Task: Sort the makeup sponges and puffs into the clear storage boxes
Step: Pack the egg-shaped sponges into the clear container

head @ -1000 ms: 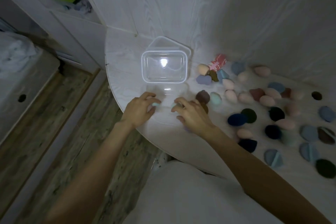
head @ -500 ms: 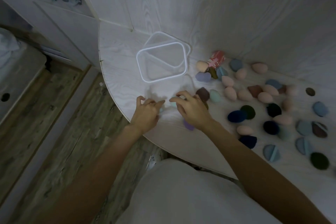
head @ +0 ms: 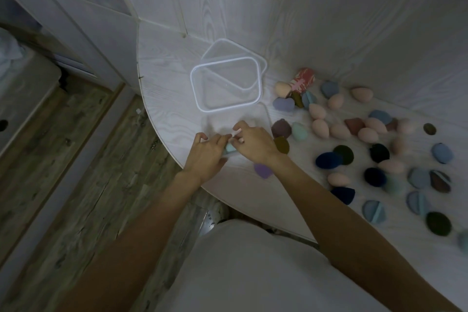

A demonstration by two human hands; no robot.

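Observation:
My left hand (head: 208, 157) and my right hand (head: 255, 142) meet near the table's front edge, fingers curled round a light blue sponge (head: 230, 148) between them. A clear storage box (head: 200, 99) stands just beyond, leaning over its lid (head: 263, 63). A second, very faint clear box (head: 266, 115) seems to sit right behind my fingers. Many sponges and puffs lie to the right: pink egg sponges (head: 320, 128), dark blue puffs (head: 326, 160), grey-blue puffs (head: 374, 211), a purple one (head: 262, 171) under my right wrist.
The white round table (head: 162, 88) ends in a curved edge at the left and front, with wooden floor (head: 88, 159) below. White wall panels close the back. A red patterned sponge (head: 302, 81) lies by the box. A mustard puff (head: 281, 145) touches my right hand.
Both hands have drawn together over the light blue sponge near the table edge. The view has tilted, so the box and sponges sit a little differently in frame.

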